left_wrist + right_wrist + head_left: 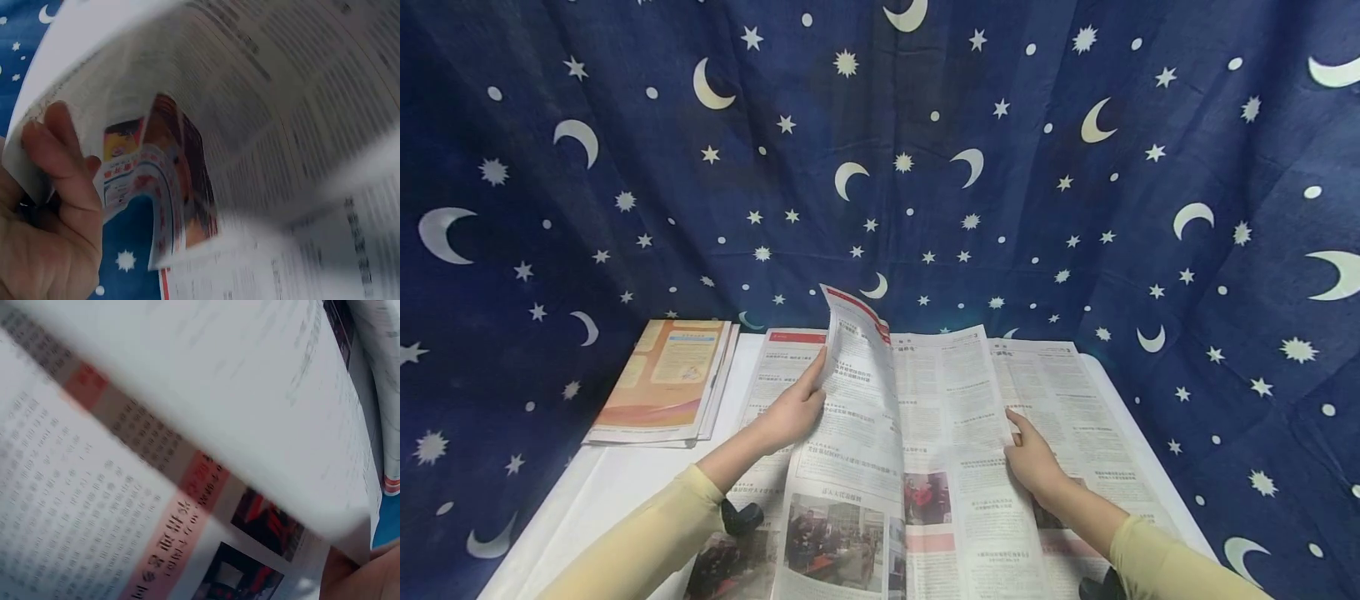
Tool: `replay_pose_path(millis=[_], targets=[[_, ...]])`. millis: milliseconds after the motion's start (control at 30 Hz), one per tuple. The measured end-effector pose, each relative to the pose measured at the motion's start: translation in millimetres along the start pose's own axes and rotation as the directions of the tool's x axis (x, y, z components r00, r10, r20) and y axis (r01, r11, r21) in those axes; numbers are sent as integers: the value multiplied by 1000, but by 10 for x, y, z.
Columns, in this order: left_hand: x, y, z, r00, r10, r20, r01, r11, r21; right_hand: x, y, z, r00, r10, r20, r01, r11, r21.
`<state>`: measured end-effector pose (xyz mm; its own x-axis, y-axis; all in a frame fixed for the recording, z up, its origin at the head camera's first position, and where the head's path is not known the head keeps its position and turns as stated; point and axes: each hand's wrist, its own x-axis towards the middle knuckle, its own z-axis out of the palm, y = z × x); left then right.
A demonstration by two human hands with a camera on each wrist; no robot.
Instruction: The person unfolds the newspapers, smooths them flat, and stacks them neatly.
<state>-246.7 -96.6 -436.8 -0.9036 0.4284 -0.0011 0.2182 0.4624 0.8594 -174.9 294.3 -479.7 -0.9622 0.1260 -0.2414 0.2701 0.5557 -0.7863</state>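
Observation:
An open newspaper [850,442] has a sheet raised off the pages lying beneath it. My left hand [796,410] pinches that sheet's left edge, and its upper corner curls above the hand. In the left wrist view, the left hand's fingers [69,169] bend around the paper's edge, with the page arching away to the right. At the sheet's right edge, my right hand [1032,457] grips the paper between thumb and fingers. The right wrist view shows the lifted page over a printed page with red headings, and only a little of the right hand [365,578] at the lower right.
A stack of orange-covered papers [666,379] lies at the table's back left. The lower newspaper pages [1101,408] spread across the white table [617,483]. Behind it hangs a dark blue curtain [917,192] with moons and stars.

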Motion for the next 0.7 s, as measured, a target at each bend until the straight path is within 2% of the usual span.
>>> replay_pose_path(millis=[133,267,433,700], targets=[[-94,-77,-141,1000,3,-22,-3,1000,4,-41,76,-41,999,11,-41,-11,1000,4],[-182,-130,-289,999,13,-42,-13,1000,-8,-82,185,-187,997,20,-72,-19,1000,19],[-251,-239,-431,998,22,-52,-24,999,-47,-98,317,-485,994,4,-107,-5,1000,-10],[-369,-484,-575,998,-23,-59,18,996,-84,-83,536,-973,990,-48,-131,35,995,-97]])
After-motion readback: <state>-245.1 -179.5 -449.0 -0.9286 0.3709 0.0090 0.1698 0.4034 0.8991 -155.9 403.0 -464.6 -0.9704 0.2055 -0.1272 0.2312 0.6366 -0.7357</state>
